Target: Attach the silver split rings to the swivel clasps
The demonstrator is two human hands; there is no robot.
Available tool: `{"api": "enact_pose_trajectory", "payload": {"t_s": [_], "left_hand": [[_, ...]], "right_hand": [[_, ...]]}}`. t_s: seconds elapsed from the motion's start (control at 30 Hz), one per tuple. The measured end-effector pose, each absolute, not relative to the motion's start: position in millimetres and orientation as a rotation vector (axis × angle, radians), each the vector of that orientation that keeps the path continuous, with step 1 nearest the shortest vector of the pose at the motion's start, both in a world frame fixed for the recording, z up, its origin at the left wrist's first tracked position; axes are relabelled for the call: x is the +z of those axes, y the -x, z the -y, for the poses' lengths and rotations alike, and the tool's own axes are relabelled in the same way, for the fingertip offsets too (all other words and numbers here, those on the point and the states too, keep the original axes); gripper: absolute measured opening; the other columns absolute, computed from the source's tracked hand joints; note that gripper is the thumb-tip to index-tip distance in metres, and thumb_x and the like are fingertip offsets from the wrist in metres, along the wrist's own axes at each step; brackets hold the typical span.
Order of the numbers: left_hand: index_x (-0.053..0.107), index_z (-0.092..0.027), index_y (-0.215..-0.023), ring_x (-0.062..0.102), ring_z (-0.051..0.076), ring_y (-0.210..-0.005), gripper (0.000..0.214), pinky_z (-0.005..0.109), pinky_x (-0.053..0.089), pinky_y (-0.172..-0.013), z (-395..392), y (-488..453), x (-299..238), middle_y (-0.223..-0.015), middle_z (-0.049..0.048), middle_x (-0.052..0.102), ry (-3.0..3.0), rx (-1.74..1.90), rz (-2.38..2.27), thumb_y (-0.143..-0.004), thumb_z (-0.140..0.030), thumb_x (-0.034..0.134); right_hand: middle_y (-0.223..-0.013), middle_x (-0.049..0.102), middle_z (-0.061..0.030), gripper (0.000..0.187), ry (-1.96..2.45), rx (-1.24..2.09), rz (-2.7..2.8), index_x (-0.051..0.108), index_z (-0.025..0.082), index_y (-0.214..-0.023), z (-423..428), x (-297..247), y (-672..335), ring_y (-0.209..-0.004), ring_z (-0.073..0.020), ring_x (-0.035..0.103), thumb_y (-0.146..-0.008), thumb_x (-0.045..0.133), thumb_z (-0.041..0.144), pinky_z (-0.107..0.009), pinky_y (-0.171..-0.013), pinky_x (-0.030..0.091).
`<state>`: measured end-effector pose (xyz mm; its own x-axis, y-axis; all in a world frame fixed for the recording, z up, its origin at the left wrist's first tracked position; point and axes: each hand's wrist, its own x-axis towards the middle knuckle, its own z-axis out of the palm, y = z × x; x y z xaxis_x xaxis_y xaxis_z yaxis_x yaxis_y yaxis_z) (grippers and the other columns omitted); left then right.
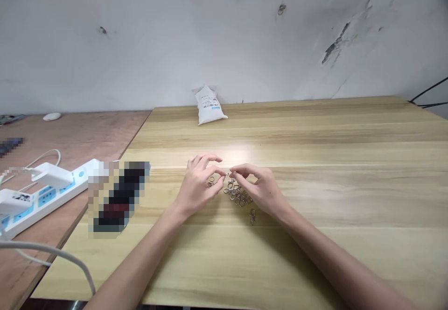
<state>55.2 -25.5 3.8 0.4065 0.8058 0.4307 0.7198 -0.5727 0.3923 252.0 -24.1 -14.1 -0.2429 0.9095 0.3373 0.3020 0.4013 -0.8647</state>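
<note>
1. Left hand and right hand pinch a small metal clasp between their fingertips.
2. Loose lobster clasps lie just nearer, on the wooden table.
3. Each is light, stiff and slippery; take it by the ring.

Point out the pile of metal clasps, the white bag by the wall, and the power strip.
Lobster clasps (238, 194): head view, middle of the pile.
White bag (210, 107): head view, its front face.
Power strip (52, 205): head view, its white casing.
</note>
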Motion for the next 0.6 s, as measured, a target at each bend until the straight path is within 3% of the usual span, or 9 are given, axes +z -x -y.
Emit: {"api": "enact_pose_trajectory", "payload": {"t_s": [0.17,0.4,0.6], "left_hand": [[0.068,-0.023,-0.087,0.053,0.024,-0.114,0.009,0.041,0.036,-0.099,27.8,-59.7,2.1,-0.115,0.0053,0.063,-2.513,0.933,-1.298,-0.088,-0.018,0.06],[0.069,-0.023,-0.084,0.053,0.023,-0.116,0.005,0.04,0.036,-0.101,26.1,-56.6,4.7,-0.116,0.0041,0.063,-2.369,0.933,-1.29,-0.088,-0.024,0.065],[0.07,-0.025,-0.099,0.054,0.022,-0.114,0.015,0.04,0.037,-0.101,24.2,-54.9,5.9,-0.115,0.0036,0.065,-2.283,0.962,-1.32,-0.084,-0.027,0.071]], "right_hand": [[-0.095,0.076,-0.0039,0.019,1.009,1.081,1.671,0.073,0.023,-0.1,30.3,-14.3,-244.1,-0.082,-0.0177,0.07,-0.09,0.057,0.026,-0.029,-0.067,0.055],[-0.097,0.074,-0.0061,0.019,0.973,1.27,1.548,0.072,0.021,-0.099,30.0,-15.7,-245.1,-0.076,-0.0169,0.071,-0.089,0.059,0.03,-0.031,-0.069,0.058],[-0.096,0.074,-0.0068,0.02,0.965,1.361,1.502,0.068,0.019,-0.099,29.5,-15.5,-245.8,-0.071,-0.0158,0.071,-0.09,0.059,0.034,-0.03,-0.066,0.057]]}}
